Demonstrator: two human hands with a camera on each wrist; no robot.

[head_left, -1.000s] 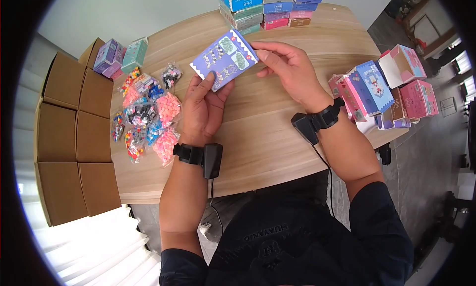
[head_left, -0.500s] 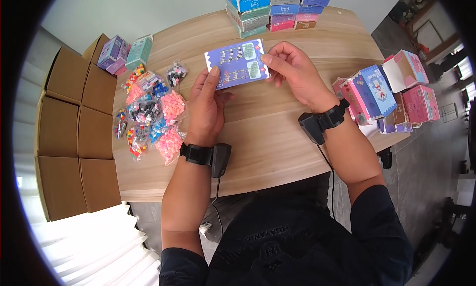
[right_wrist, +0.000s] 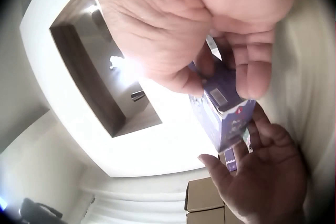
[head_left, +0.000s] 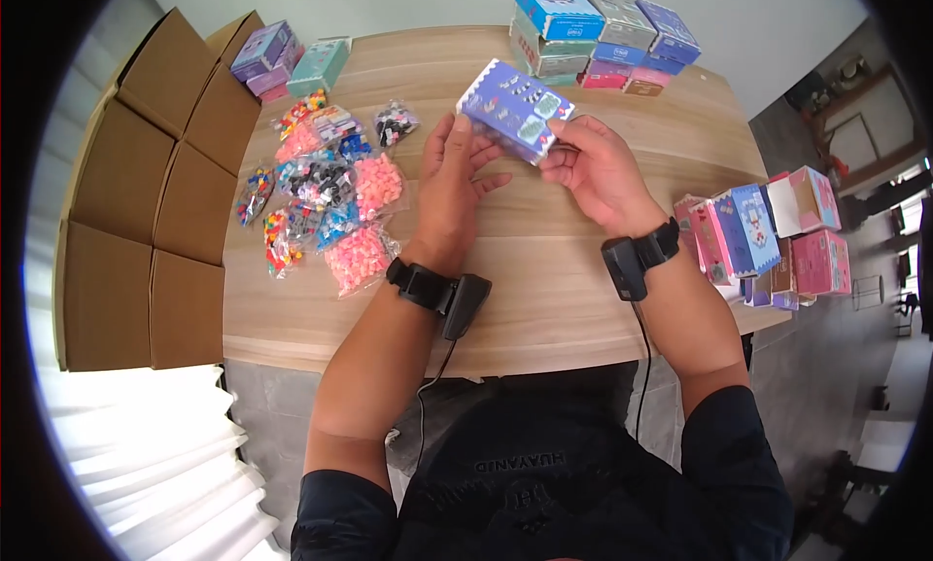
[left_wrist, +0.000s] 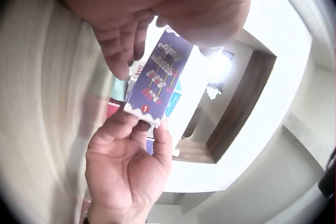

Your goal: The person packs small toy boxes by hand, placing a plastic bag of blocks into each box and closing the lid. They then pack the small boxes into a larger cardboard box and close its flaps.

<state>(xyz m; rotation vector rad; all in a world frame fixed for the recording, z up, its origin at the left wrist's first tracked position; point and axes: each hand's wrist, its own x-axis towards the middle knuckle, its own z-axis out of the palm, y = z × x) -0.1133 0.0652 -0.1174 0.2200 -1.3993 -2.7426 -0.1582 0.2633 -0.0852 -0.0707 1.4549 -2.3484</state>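
Both hands hold up a purple box with printed block pictures above the wooden table. At the box's left end, the left hand has its thumb on the near edge, with other fingers extended below. The right hand pinches the right end between thumb and fingers. In the left wrist view a narrow printed side of the box faces the camera, with the right hand gripping its lower end. The right wrist view shows an end of the box near the right fingers and the left hand beneath.
Bags of coloured bricks lie at the left of the table. Brown cartons are stacked beyond its left edge. Stacked boxes stand at the back, two purple ones at the back left, and opened boxes at the right.
The box has turned in the hands, so its right end slants down and its near side now shows. Table and surroundings have shifted in the head view. Both hands remain on the box.
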